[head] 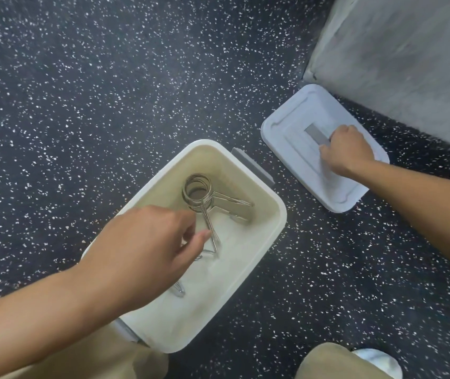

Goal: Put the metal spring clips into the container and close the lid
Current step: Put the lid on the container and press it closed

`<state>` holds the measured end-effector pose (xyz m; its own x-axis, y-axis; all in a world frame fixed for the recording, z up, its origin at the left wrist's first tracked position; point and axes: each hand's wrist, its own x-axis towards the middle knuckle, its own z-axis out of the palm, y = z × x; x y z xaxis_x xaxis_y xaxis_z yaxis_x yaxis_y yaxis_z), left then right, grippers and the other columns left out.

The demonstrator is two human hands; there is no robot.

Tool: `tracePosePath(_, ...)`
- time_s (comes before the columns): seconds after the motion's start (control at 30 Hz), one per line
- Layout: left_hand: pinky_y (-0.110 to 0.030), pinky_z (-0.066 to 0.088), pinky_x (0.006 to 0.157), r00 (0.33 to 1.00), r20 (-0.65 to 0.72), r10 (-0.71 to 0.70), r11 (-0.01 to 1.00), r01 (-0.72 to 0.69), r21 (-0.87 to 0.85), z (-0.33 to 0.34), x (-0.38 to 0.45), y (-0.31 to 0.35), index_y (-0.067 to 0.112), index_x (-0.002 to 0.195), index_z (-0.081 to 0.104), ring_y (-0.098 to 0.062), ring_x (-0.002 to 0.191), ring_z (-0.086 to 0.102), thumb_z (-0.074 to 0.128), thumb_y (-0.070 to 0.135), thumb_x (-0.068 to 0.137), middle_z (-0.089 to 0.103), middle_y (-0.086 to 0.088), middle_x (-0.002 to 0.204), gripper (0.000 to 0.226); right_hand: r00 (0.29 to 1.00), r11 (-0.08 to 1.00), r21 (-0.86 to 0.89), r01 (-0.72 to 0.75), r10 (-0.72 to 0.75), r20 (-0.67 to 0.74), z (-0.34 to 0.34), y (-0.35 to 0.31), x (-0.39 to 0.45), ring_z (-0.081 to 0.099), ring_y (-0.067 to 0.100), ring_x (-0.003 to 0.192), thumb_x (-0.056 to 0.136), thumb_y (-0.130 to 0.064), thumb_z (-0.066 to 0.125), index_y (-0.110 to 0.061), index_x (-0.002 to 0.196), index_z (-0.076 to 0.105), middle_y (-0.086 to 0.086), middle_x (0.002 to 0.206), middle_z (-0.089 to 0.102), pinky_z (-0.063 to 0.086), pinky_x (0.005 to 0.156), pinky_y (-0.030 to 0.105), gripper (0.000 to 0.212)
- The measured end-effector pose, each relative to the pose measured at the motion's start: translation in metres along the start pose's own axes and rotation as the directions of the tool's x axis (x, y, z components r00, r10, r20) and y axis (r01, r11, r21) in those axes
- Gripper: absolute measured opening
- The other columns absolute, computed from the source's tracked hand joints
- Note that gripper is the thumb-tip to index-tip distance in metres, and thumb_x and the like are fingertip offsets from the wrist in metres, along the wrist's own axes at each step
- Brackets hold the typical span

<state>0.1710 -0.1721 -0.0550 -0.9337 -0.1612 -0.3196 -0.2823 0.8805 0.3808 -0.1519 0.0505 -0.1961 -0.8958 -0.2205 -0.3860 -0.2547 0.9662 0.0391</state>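
A white container (270, 214) stands open on the dark speckled floor. Inside it lies a metal spring clip (199, 191), its coil toward the far end and its wire handles spread. A second clip (180, 291) shows partly under my wrist. My left hand (147, 247) hovers over the container with its fingers curled. The thumb tip is against one wire handle, and I cannot tell if it grips the handle. To the right the white lid (287, 132) lies flat on the floor. My right hand (347, 149) is closed on the lid's grey handle (314, 134).
A grey latch (254, 165) sticks out from the container's far side. A pale grey wall or block (399, 58) rises just behind the lid at upper right. My knees in tan trousers (336, 362) and a white shoe (380, 362) are at the bottom edge.
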Motion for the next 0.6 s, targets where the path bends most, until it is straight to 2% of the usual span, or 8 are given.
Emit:
tracePosePath(0.17, -0.034, 0.049, 0.055, 1.0, -0.005, -0.012, 1.0, 0.012, -0.006, -0.005, 0.0, -0.009, 0.029, 0.069, 0.047, -0.018, 0.058, 0.057, 0.024, 0.066, 0.088, 0.056, 0.007, 0.06, 0.048, 0.991, 0.983, -0.157, 0.099, -0.082, 0.11, -0.013, 0.003, 0.013, 0.055, 0.042, 0.111, 0.091, -0.036, 0.05, 0.005, 0.128, 0.048, 0.026, 0.13, 0.051, 0.046, 0.082, 0.043, 0.055)
tracePosePath(0.33, -0.034, 0.047, 0.055, 1.0, -0.008, -0.02, 1.0, 0.02, 0.007, -0.009, -0.001, -0.012, 0.029, 0.069, 0.048, -0.02, 0.058, 0.058, 0.024, 0.067, 0.087, 0.056, 0.008, 0.06, 0.049, 0.982, 0.941, -0.286, 0.182, -0.162, 0.094, -0.018, 0.001, 0.012, 0.057, 0.041, 0.107, 0.089, -0.041, 0.051, 0.005, 0.127, 0.048, 0.025, 0.123, 0.053, 0.046, 0.078, 0.043, 0.06)
tracePosePath(0.47, -0.035, 0.05, 0.056, 0.999, -0.019, -0.031, 1.0, 0.031, 0.003, -0.015, -0.002, -0.014, 0.03, 0.071, 0.051, -0.018, 0.058, 0.058, 0.022, 0.067, 0.087, 0.057, 0.008, 0.059, 0.05, 0.961, 0.928, -0.25, 0.277, -0.272, 0.058, -0.027, 0.002, 0.003, 0.056, 0.037, 0.087, 0.087, -0.045, 0.05, 0.002, 0.115, 0.052, 0.022, 0.111, 0.054, 0.045, 0.067, 0.041, 0.055)
tracePosePath(0.6, -0.035, 0.05, 0.054, 0.998, -0.047, -0.036, 0.999, 0.036, 0.003, -0.024, 0.0, -0.021, 0.029, 0.069, 0.051, -0.015, 0.055, 0.057, 0.027, 0.066, 0.089, 0.055, 0.008, 0.055, 0.048, 0.948, 0.935, -0.159, 0.317, -0.318, 0.016, -0.044, 0.0, -0.018, 0.055, 0.035, 0.077, 0.085, -0.046, 0.048, -0.003, 0.1, 0.052, 0.017, 0.101, 0.054, 0.049, 0.064, 0.043, 0.046)
